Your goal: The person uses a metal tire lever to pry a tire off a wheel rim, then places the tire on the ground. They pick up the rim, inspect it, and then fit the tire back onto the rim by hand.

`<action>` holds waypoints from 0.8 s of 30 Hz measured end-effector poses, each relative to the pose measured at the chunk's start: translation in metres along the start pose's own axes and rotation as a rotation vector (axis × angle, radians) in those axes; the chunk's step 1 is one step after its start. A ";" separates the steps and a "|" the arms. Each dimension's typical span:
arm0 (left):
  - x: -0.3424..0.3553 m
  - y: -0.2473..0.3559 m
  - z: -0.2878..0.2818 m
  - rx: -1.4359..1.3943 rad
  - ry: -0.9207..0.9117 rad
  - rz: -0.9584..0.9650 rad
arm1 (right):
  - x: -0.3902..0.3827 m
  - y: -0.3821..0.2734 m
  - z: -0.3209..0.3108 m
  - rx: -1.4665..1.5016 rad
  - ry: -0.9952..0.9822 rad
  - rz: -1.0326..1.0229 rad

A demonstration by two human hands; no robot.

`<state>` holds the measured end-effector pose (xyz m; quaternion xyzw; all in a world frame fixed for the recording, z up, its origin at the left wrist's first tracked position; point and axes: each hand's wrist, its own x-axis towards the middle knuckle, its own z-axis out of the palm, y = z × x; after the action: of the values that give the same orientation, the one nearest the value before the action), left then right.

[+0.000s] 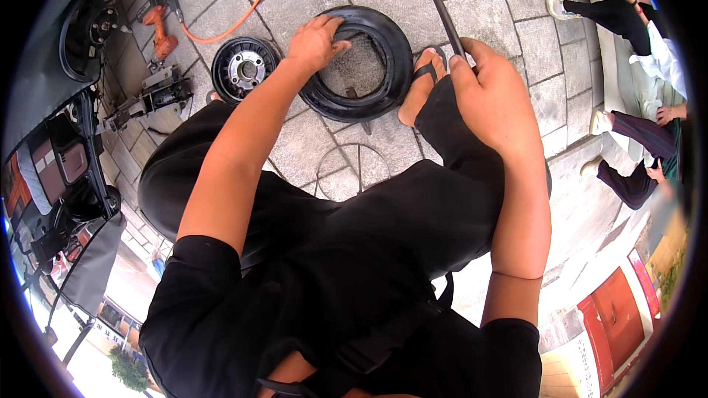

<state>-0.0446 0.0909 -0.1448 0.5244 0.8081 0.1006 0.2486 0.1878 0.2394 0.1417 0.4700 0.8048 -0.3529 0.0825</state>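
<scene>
A black rubber tire [398, 51] lies flat on the paving in front of me, and paving shows through its centre. My left hand [316, 43] rests on the tire's left side, its fingers lying over the rubber and the thumb held apart; it grips nothing. To the right of the tire, my right hand [493, 96] is closed around the near end of a long dark metal bar [440, 7]. The bar runs away from me past the picture's top edge. Left of the tire sits a black wheel rim [245, 77] with a silver hub plate, partly behind my left forearm.
An orange power wrench [158, 29] lies at the far left beside an orange hose [243, 12]. A metal jack [158, 96] stands near a vehicle [77, 51] on the left. My sandalled foot [425, 88] is next to the tire. Other people [634, 29] sit along the right.
</scene>
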 end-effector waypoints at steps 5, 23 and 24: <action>0.069 0.034 0.031 0.234 -0.139 0.249 | -0.010 -0.003 -0.018 0.199 -0.059 0.130; 0.105 0.054 0.067 0.563 -0.239 0.297 | -0.017 0.021 -0.046 0.346 0.119 0.233; 0.103 0.048 0.072 0.535 -0.192 0.327 | -0.015 0.020 -0.046 0.347 0.124 0.227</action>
<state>-0.0029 0.1972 -0.2166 0.7010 0.6839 -0.1265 0.1579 0.2214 0.2650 0.1732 0.5855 0.6775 -0.4452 -0.0102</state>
